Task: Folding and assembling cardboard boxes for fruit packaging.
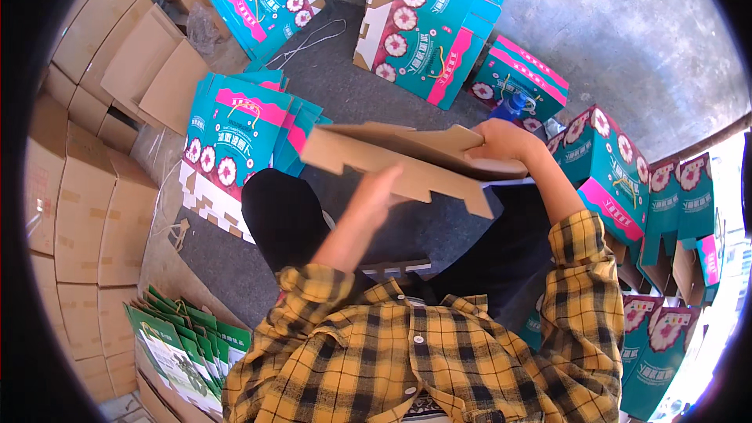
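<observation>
Over my lap is a partly unfolded cardboard gift box (435, 180), its plain brown inner side and notched flaps facing up. My right hand (505, 145) grips its right end, with the fingers bent over the upper flap. Against the near panel is my left hand (377, 192), smeared by motion, so its fingers cannot be made out. Flat teal and pink printed boxes (235, 137) lie in a fanned stack to the left of the held box.
More flat printed boxes (427, 27) lean at the back. Assembled teal boxes (607, 164) stand at the right, near a blue bottle (513, 106). Brown cartons (82, 196) are piled along the left. Green printed bags (184, 345) stand at lower left. White string (309, 43) lies on the floor.
</observation>
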A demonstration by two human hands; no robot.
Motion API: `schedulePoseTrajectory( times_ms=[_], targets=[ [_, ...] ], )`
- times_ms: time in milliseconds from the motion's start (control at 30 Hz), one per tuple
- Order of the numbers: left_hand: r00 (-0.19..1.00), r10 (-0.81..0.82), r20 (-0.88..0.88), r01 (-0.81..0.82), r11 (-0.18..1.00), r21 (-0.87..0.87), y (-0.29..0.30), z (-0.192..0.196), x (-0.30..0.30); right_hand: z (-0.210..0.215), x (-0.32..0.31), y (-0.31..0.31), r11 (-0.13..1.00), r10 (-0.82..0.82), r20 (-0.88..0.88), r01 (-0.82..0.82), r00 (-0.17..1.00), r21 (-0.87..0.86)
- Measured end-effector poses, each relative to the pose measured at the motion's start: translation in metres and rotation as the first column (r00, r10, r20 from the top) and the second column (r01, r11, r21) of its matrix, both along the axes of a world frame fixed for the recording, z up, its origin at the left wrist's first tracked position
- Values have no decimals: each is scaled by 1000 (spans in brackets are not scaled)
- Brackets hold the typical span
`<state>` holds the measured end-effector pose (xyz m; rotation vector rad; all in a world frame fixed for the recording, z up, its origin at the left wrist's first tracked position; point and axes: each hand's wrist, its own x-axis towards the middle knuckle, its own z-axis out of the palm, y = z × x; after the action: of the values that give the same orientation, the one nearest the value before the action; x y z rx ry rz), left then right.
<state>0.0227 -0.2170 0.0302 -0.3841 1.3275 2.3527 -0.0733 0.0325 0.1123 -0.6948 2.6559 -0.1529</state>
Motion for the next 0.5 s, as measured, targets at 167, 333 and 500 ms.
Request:
schedulePoseTrajectory(
  times_ms=[167, 333, 500],
  targets=[
    [977, -181, -113, 161, 973, -166, -84, 41, -42, 20, 16, -32, 952, -11, 156, 58, 988, -299],
    [859, -16, -512, -195, 914, -355, -67, 42, -25, 4, 18, -37, 851, -206, 223, 287, 953, -440],
    [757, -299, -581, -306, 623, -719, -7, 11, 8, -23, 34, -54, 844, -305, 101, 318, 947, -431]
  ],
)
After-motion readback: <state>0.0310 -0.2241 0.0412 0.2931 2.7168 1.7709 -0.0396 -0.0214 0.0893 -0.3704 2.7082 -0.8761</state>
